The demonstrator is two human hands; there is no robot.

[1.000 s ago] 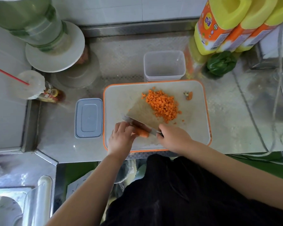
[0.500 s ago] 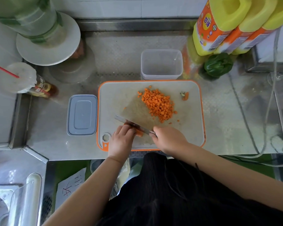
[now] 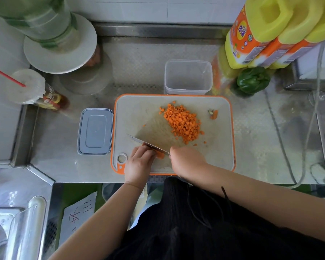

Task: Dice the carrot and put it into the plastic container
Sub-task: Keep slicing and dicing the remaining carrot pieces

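Low in the middle of the frame I see my left hand [image 3: 139,162] with fingers curled down, pinning a carrot piece [image 3: 160,155] to the cutting board [image 3: 135,113], while my right hand [image 3: 188,161] is wrapped around the handle of the knife [image 3: 148,144] resting on that piece. The diced carrot [image 3: 183,123] is heaped mid-board, and the plastic container [image 3: 188,78] sits just above the board's upper edge.

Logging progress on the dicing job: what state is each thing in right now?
plastic container: open, empty, behind the board.
lid: off, flat on the counter left of the board.
diced carrot: piled on the cutting board.
carrot piece: uncut, held by left hand.
knife: gripped by right hand, blade on the carrot piece.
carrot end: set aside.
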